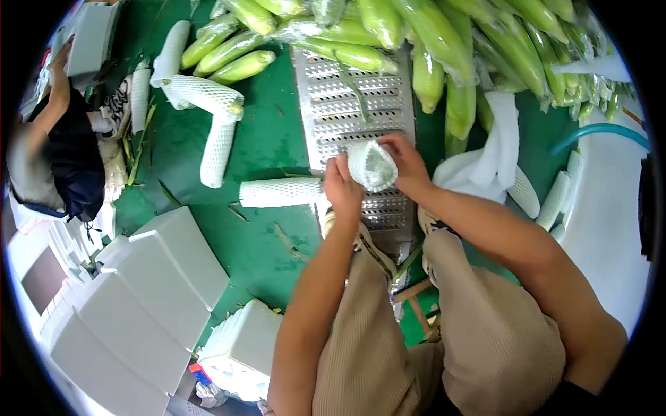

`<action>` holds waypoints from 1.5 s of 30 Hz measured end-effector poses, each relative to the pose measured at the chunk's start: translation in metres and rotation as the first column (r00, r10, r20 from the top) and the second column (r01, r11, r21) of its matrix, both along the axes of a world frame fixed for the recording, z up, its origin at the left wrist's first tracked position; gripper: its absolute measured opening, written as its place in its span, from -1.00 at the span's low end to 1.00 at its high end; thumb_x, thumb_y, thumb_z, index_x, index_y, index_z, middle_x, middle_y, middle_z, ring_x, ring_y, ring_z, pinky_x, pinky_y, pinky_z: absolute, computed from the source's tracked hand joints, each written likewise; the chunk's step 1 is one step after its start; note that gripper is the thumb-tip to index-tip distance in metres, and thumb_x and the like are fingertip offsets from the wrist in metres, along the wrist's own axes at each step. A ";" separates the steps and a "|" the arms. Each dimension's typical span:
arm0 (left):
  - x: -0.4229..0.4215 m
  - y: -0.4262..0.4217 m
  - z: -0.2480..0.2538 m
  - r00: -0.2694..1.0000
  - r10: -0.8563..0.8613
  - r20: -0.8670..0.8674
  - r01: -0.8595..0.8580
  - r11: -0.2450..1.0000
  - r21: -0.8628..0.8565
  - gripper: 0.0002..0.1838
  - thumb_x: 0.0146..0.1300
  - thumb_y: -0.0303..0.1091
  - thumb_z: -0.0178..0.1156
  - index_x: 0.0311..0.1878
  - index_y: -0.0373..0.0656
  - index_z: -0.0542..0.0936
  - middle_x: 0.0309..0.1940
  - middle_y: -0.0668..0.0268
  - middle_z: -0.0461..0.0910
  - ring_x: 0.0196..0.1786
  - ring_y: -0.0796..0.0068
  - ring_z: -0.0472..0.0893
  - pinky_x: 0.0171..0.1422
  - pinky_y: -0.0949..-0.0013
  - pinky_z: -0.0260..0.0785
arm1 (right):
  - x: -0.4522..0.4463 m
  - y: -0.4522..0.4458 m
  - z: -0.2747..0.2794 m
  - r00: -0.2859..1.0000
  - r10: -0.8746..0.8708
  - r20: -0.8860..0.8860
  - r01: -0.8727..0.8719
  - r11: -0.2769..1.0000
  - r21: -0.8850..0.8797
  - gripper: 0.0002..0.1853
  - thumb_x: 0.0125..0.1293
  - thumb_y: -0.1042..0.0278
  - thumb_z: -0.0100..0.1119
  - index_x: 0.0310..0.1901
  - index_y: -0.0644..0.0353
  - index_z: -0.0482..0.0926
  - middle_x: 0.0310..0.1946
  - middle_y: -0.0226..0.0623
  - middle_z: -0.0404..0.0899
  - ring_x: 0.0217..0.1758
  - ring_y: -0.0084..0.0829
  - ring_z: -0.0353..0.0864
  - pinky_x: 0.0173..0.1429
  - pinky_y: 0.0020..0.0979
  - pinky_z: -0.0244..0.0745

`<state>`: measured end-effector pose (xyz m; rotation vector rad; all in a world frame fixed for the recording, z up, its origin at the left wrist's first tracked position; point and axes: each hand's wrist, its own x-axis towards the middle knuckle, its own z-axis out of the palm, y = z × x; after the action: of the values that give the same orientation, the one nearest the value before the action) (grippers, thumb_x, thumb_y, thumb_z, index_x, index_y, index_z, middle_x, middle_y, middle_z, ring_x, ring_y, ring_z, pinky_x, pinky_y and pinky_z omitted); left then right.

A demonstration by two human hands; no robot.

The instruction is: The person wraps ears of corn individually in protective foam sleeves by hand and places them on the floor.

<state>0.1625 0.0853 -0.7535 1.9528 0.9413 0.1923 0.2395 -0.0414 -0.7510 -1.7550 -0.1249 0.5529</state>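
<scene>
Between my two hands is a white foam net sleeve [372, 166], its round opening turned up toward me. Pale, cloudy material shows inside the opening; I cannot tell what it is. My left hand [344, 188] grips the sleeve's left side with bent fingers. On the opposite side, my right hand [409, 166] pinches the rim. Another foam net sleeve [281, 193] lies flat on the floor, just left of my left hand. Beneath both hands is a perforated metal grate [361, 87]. Long green vegetables [433, 38], many in clear plastic, are heaped beyond the grate.
More foam sleeves [217, 149] lie on the green floor [267, 135] at left. White foam sheeting [479, 170] is bunched at right, near a white tub [610, 201] and blue hose [600, 130]. White foam boxes [125, 326] stand lower left. Another person [62, 152] sits at far left.
</scene>
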 end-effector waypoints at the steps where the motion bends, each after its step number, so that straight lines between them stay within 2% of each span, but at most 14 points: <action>1: -0.002 0.011 -0.015 0.967 -0.079 -0.241 0.114 0.984 0.134 -0.64 0.55 -0.16 -0.07 -0.25 -0.23 0.53 -0.37 -0.10 0.60 -0.30 -0.12 0.55 -0.20 0.04 0.39 | 0.000 -0.006 -0.017 0.980 0.121 0.155 -0.102 0.988 -0.120 -0.85 0.44 0.39 0.13 -0.03 0.20 0.50 -0.18 -0.36 0.60 -0.05 -0.45 0.58 0.06 -0.41 0.47; 2: -0.002 0.024 -0.028 0.954 -0.089 -0.286 0.130 0.983 0.128 -0.64 0.55 -0.16 -0.08 -0.24 -0.23 0.55 -0.35 -0.08 0.61 -0.29 -0.07 0.58 -0.18 0.04 0.41 | 0.003 -0.001 -0.041 0.958 0.129 0.255 -0.137 0.990 0.013 -0.80 0.35 0.38 0.19 -0.04 0.18 0.49 -0.22 -0.26 0.61 -0.09 -0.34 0.62 0.02 -0.31 0.49; 3: -0.008 0.032 -0.063 0.997 -0.049 0.059 0.038 0.985 0.169 -0.66 0.52 -0.17 -0.05 -0.21 -0.23 0.56 -0.27 0.03 0.66 -0.23 0.01 0.61 -0.13 0.05 0.43 | 0.010 0.014 -0.043 0.942 0.082 -0.326 0.043 0.933 0.357 -0.76 0.30 0.36 0.22 -0.03 0.18 0.50 -0.21 -0.18 0.61 -0.13 -0.26 0.61 0.03 -0.26 0.49; 4: -0.004 0.046 -0.058 0.946 0.262 0.193 -0.162 0.893 -0.419 -0.70 0.50 -0.18 -0.02 -0.06 -0.24 0.52 -0.15 0.16 0.61 -0.19 0.20 0.59 -0.09 0.10 0.45 | 0.022 0.029 -0.044 0.830 0.072 -0.554 0.083 0.965 0.249 -0.77 0.29 0.38 0.20 -0.06 0.22 0.49 -0.14 -0.09 0.59 -0.07 -0.23 0.60 0.08 -0.24 0.48; 5: -0.012 0.058 -0.067 0.862 0.399 0.313 -0.177 0.815 -0.552 -0.72 0.49 -0.22 0.01 0.05 -0.25 0.43 -0.10 0.20 0.53 -0.14 0.31 0.53 -0.06 0.17 0.45 | 0.016 0.049 -0.014 0.950 0.198 0.240 -0.175 0.978 -0.112 -0.76 0.30 0.40 0.16 -0.04 0.27 0.50 -0.09 -0.04 0.56 0.01 -0.16 0.56 0.17 -0.22 0.47; 11: -0.039 0.082 0.025 0.717 0.697 0.019 -0.672 0.699 -0.244 -0.62 0.42 -0.38 0.09 0.21 -0.30 0.30 -0.02 0.15 0.42 -0.03 0.36 0.46 0.06 0.22 0.44 | 0.028 0.100 0.062 0.912 0.392 0.123 -0.402 0.913 0.075 -0.52 0.29 0.38 0.19 0.25 0.21 0.45 0.33 0.13 0.33 0.33 0.04 0.43 0.38 -0.13 0.36; 13: -0.055 0.067 0.017 0.908 0.418 -0.001 -0.418 0.907 -0.046 -0.76 0.42 -0.39 0.14 0.05 -0.29 0.44 -0.11 0.22 0.50 -0.08 0.42 0.48 0.05 0.30 0.43 | 0.032 0.043 0.061 0.804 0.428 0.412 -0.425 0.899 -0.105 -0.54 0.24 0.37 0.24 0.19 0.15 0.49 0.30 -0.04 0.38 0.31 -0.01 0.45 0.32 -0.13 0.41; 18: -0.042 -0.024 0.015 0.886 -0.441 -0.141 0.291 0.767 -0.573 -0.55 0.31 -0.23 0.34 0.17 -0.20 0.49 -0.08 0.18 0.61 -0.14 0.36 0.62 -0.03 0.30 0.51 | 0.044 -0.116 0.065 0.412 0.911 0.001 -0.511 0.233 -0.827 -0.56 -0.06 0.33 0.43 -0.06 0.02 0.57 -0.17 -0.37 0.50 0.07 -0.23 0.49 0.06 -0.10 0.40; 21: -0.023 -0.050 0.037 0.714 -0.700 -0.003 0.575 0.590 -0.566 -0.38 0.26 -0.27 0.38 0.34 -0.21 0.41 0.05 0.09 0.57 -0.05 0.24 0.65 0.04 0.21 0.52 | 0.039 -0.124 0.065 0.401 0.915 0.027 -0.542 0.261 -0.799 -0.60 -0.01 0.34 0.38 -0.08 0.03 0.54 -0.24 -0.33 0.47 -0.08 -0.25 0.53 -0.07 -0.14 0.44; 25: -0.001 -0.056 0.088 0.924 -0.288 0.250 0.372 0.535 -0.758 -0.17 0.16 -0.49 0.42 0.48 -0.13 0.25 0.13 0.16 0.50 -0.07 0.37 0.62 -0.03 0.38 0.54 | 0.036 -0.077 0.132 0.914 0.357 -0.191 -0.360 0.933 0.019 -0.74 0.38 0.24 0.20 0.00 0.11 0.44 -0.16 -0.29 0.49 -0.08 -0.35 0.55 -0.01 -0.32 0.46; 32: 0.026 -0.026 0.133 0.825 -0.515 0.232 0.559 0.803 -0.206 -0.36 0.06 -0.67 0.41 0.23 -0.17 0.44 0.02 0.29 0.46 -0.20 0.57 0.51 -0.17 0.51 0.46 | 0.031 -0.052 0.129 0.954 0.272 -0.128 -0.268 0.962 0.050 -0.71 0.47 0.17 0.10 0.05 0.17 0.40 -0.05 -0.19 0.50 0.00 -0.34 0.51 0.13 -0.32 0.44; 35: 0.035 -0.022 0.116 0.861 -0.442 0.253 0.509 0.771 -0.383 -0.76 0.24 -0.69 0.26 -0.08 -0.21 0.54 -0.20 0.39 0.48 -0.30 0.72 0.46 -0.33 0.58 0.37 | 0.052 -0.069 0.144 0.384 0.308 -0.870 0.232 0.880 0.414 -0.69 0.45 0.13 0.16 0.07 0.11 0.42 -0.08 -0.34 0.54 -0.03 -0.44 0.54 0.09 -0.38 0.48; 37: 0.050 -0.028 0.139 0.979 -0.180 0.093 0.175 0.520 -0.836 -0.85 0.31 -0.58 0.27 -0.10 -0.23 0.54 -0.26 0.38 0.49 -0.41 0.66 0.47 -0.41 0.54 0.35 | 0.060 -0.082 0.148 0.486 0.374 -0.790 0.067 0.885 0.461 -0.61 0.36 0.15 0.31 0.10 0.10 0.46 -0.08 -0.45 0.56 -0.03 -0.53 0.55 0.05 -0.47 0.49; 45: 0.059 -0.041 0.100 0.983 -0.102 0.150 0.173 0.286 -0.943 -0.89 0.55 -0.31 0.00 -0.04 -0.10 0.45 -0.24 0.31 0.56 -0.66 0.68 0.32 -0.60 0.57 0.14 | 0.100 -0.116 0.127 0.873 0.483 -0.069 -0.468 0.869 0.159 -0.74 0.23 0.18 0.45 -0.23 0.16 0.62 -0.10 -0.50 0.52 -0.28 -0.62 0.48 -0.22 -0.54 0.36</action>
<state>0.2215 0.0443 -0.6539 0.8243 0.5688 -0.3775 0.3396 -0.1574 -0.6242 -1.5539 -0.5221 0.9725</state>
